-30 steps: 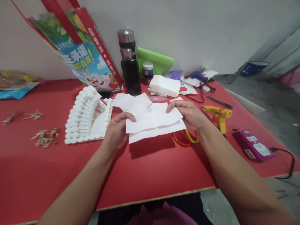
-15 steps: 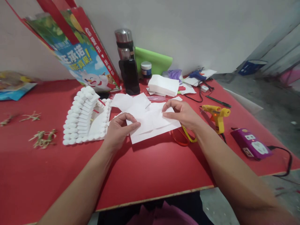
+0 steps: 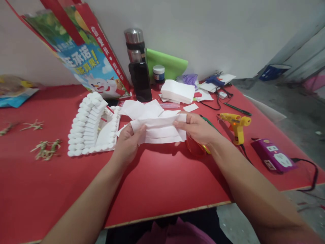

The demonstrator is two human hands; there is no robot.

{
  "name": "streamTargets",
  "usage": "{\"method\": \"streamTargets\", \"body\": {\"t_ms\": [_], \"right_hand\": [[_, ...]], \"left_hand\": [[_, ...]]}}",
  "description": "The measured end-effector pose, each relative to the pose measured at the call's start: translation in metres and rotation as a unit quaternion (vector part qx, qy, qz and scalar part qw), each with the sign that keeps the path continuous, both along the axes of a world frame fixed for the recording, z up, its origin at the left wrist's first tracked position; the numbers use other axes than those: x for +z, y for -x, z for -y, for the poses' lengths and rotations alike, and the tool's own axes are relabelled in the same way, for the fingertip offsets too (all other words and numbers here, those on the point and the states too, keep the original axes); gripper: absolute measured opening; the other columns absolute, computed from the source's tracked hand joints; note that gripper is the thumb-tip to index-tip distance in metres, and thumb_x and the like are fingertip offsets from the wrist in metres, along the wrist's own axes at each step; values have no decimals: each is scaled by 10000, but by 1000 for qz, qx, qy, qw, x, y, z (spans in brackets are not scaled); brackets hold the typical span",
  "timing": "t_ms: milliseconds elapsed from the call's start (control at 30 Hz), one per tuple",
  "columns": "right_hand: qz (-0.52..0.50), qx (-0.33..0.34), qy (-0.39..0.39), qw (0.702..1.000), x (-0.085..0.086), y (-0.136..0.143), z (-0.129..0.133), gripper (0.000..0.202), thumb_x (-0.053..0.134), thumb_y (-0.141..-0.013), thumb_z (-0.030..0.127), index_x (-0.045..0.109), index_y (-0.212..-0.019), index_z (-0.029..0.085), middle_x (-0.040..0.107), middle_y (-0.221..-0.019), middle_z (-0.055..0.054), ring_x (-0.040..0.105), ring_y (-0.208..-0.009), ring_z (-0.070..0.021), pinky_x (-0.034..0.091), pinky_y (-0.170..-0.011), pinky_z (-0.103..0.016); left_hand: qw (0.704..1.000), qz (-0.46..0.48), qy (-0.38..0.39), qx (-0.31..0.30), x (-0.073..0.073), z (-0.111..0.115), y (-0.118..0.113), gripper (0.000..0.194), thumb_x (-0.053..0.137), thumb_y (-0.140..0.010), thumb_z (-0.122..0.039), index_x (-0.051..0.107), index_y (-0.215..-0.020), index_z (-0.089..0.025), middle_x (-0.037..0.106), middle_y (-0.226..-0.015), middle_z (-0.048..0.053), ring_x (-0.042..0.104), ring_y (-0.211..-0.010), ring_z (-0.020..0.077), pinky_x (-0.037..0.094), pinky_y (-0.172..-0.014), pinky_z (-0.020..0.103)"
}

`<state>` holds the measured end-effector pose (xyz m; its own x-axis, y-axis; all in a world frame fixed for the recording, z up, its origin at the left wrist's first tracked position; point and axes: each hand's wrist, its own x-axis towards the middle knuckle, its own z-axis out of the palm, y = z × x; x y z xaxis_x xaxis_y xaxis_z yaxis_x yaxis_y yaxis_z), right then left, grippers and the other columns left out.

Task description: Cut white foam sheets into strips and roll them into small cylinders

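Between my two hands is a creased white paper (image 3: 162,130), raised a little over the red table. My left hand (image 3: 129,140) pinches its left end, thumb on the near face. At the other end my right hand (image 3: 199,128) grips it, with some fingers hidden behind the sheet. Other white sheets (image 3: 142,109) lie just beyond. Left of my left hand stands a white model (image 3: 87,128) edged with rounded white pieces and a row of step-like strips. Scissors (image 3: 195,149) with red and yellow handles lie partly hidden under my right hand.
A yellow glue gun (image 3: 236,125) and a purple power strip (image 3: 274,156) with a cord lie at the right. Behind are a phone (image 3: 140,81), a steel flask (image 3: 134,40), a paper stack (image 3: 177,91) and a printed bag (image 3: 93,64). Knotted straw pieces (image 3: 47,149) lie left.
The paper has been lifted from lying nearly flat, and its top edge is now folded up between my hands. My fingers have moved behind it. More of the scissors is covered.
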<state>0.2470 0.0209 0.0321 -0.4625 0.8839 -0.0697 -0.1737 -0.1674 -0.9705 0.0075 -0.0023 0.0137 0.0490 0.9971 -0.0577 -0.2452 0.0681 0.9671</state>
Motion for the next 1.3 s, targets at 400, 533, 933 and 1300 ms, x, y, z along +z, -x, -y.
{"method": "streamTargets", "body": {"t_ms": [400,533,933,1300], "right_hand": [[4,-33,22,999,5,-19,-5,399,964,-626,252,785,-971,165,784,-878,-55,687,-635,-170,570,-490,-275],[12,-21,16,1000,8,-25,-7,242,910,-694,235,826,-910,166,734,-714,-17,571,-488,-97,478,-434,-239],[23,-5,4,1000,9,-34,-10,136,689,-695,154,817,-734,180,455,-451,40,385,-409,-72,307,-398,-222],[91,121,-46,987,16,-9,8,122,683,-799,177,801,-768,173,638,-617,6,497,-485,-84,395,-470,-223]], "left_hand": [[996,-14,22,-81,4,-2,13,333,836,-808,-298,775,-1092,-135,765,-707,54,673,-480,182,582,-482,294],[995,12,30,-95,7,-1,10,185,849,-760,-226,820,-920,-137,758,-676,57,707,-534,196,625,-545,311],[956,50,77,-279,18,4,16,205,792,-688,-216,820,-862,-111,782,-758,155,772,-689,293,621,-666,388],[858,59,242,-449,5,13,3,476,740,-879,-576,683,-1097,-156,810,-974,214,746,-557,230,548,-457,265]]}}
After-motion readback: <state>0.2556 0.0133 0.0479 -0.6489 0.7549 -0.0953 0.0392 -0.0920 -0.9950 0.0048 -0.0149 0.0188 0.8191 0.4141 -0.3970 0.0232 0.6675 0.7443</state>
